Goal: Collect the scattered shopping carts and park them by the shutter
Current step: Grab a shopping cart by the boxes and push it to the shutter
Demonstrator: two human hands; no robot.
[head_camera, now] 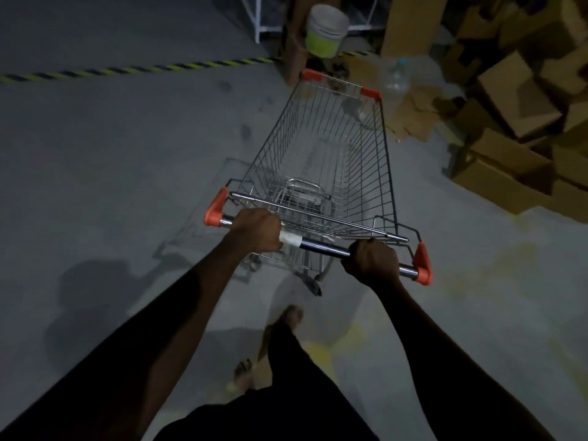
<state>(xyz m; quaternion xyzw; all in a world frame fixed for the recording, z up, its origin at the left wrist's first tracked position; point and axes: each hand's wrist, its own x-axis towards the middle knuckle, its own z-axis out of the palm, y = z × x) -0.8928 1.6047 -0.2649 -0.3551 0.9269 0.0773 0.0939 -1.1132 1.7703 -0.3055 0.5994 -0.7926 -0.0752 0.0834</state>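
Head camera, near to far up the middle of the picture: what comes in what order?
Order: foot → left hand and right hand gripping the cart handle → wire basket → white and green tub. The clear bottle sits about level with the basket's front, so I leave it out.

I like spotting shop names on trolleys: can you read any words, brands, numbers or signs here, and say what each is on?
No readable text anywhere.
White patch on the cart handle: no lettering visible.
White and green tub: blurred, nothing legible.
Clear bottle: too blurred to read.
Cardboard boxes: no print visible.
Black-and-yellow floor stripe: a marking, no words.
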